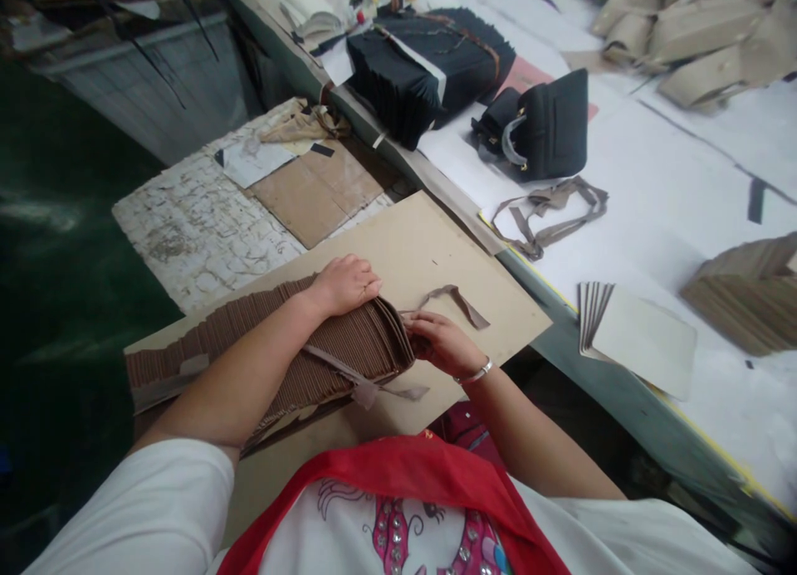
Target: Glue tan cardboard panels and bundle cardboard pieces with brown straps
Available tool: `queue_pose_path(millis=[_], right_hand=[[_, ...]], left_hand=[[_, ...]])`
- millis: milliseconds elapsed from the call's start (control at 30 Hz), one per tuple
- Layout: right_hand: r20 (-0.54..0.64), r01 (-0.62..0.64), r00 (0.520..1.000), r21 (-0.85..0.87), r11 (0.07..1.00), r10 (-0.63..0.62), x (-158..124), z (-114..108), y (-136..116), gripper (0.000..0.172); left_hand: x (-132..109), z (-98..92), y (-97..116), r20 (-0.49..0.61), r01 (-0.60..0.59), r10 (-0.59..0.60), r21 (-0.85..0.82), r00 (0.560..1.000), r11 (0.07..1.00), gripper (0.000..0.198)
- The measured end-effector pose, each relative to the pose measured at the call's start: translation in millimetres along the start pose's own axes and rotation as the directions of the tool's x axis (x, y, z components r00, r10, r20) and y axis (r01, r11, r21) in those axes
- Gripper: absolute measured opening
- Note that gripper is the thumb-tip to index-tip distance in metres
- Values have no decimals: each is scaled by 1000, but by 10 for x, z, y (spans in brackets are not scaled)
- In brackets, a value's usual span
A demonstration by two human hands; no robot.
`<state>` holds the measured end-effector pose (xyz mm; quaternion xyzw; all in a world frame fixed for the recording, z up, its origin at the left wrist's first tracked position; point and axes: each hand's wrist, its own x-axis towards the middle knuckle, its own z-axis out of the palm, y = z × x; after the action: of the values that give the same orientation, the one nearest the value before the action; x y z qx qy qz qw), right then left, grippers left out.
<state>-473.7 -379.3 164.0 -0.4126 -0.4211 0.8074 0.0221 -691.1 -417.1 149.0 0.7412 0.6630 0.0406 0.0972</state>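
A long stack of brown leather-like pieces [261, 343] lies fanned across a tan board [436, 268] in front of me. My left hand [344, 283] rests on top of the stack's right end, fingers curled over the edges of the pieces. My right hand [439, 341], with a bracelet at the wrist, pinches the end pieces from the right side. A loose brown strap [457, 299] lies on the board just beyond my right hand. Another strap [364, 386] trails across the stack's front.
A black handbag [548, 127] and a stack of black pieces [423, 69] sit on the white worktable [672, 202]. Loose straps [554, 210], a fan of light panels [635, 334] and brown stacks [747, 293] lie nearby. Tan bag parts [691, 27] pile at the back.
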Motion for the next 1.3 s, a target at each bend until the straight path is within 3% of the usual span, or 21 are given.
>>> queue_pose_path(millis=[200,300,400,467,600,667,733,800,867,933,1000,1100,1167,1300], right_hand=[[14,-36,999,61,997,35,19,53,-91,25],[-37,-97,994,81,992,100,28,4,24,27],[-78,-147,986,-23,989,144,3,-62,139,31],[-80,-121,990,-94,988,114,-27,-61,142,32],[-140,76,985,-184,980,-103,-67,50,57,28],[-194,114,972,-109,987,-134,-75,107,39,28],[-228,99,970,44,994,-87,-94,146,40,30],[-227,68,973,149,986,-32,-150,177,29,34],[-189,52,982,140,989,-25,-256,209,-30,37],[-142,90,987,70,993,-79,-394,228,-153,38],[-138,207,969,-15,978,-207,-507,209,-316,36],[-203,403,869,-243,883,-452,-517,91,-484,35],[-171,406,833,-458,791,-526,-411,-10,-457,43],[123,270,951,-780,565,-284,-136,-56,-181,75]], left_hand=[[-67,-76,-3,-27,-162,160,-96,987,982,49],[-104,-97,64,2,-225,227,-117,974,967,51],[-102,-90,142,35,-244,248,-101,968,965,50],[-84,-81,173,39,-232,236,-86,971,969,50],[-51,-69,170,30,-218,221,-80,975,973,48],[-48,-66,152,27,-222,225,-82,974,972,48],[-55,-64,137,26,-225,228,-85,973,971,49],[-67,-58,127,24,-227,230,-90,973,970,49],[-75,-44,125,23,-231,234,-97,972,968,47],[-67,-23,135,27,-239,242,-94,970,966,42],[-36,-4,160,34,-254,257,-80,966,964,34],[40,6,211,40,-249,252,-67,967,966,30],[84,3,231,28,-236,239,-68,971,969,31],[96,18,195,-30,-261,260,-68,965,963,33]])
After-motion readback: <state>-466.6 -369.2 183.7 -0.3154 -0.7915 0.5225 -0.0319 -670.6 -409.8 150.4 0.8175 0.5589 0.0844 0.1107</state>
